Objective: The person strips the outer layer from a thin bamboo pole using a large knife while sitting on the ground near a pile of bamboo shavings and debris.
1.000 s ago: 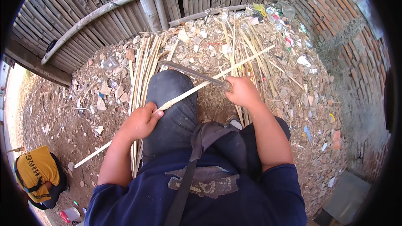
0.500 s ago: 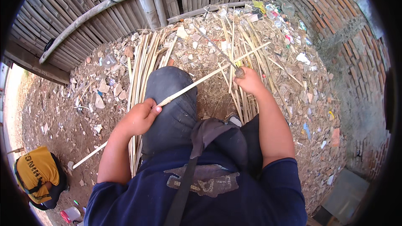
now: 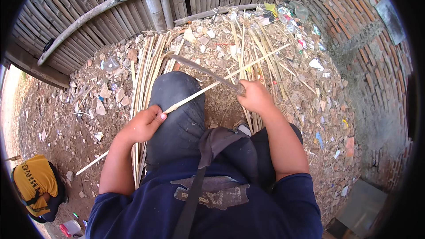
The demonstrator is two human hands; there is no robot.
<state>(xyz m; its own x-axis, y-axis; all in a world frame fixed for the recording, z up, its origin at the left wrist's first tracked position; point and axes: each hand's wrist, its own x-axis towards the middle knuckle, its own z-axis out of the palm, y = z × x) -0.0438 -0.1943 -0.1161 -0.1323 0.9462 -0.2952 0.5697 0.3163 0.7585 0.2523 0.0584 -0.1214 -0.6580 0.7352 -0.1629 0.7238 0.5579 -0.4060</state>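
Tan wooden strip [image 3: 201, 92] fills the left hand [image 3: 147, 123], the right hand [image 3: 256, 97] keeping a tight grip on a knife [image 3: 197, 67].

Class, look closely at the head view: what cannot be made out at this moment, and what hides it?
All in the head view:
- Knife handle: mostly covered by the right hand.
- Held strip: one stretch hidden by the left hand and left forearm.
- Left strip pile: partly behind the bent leg.
- Co-worker in yellow: hand details too small, near the dark lens rim.
- Red-and-clear container: contents too small.
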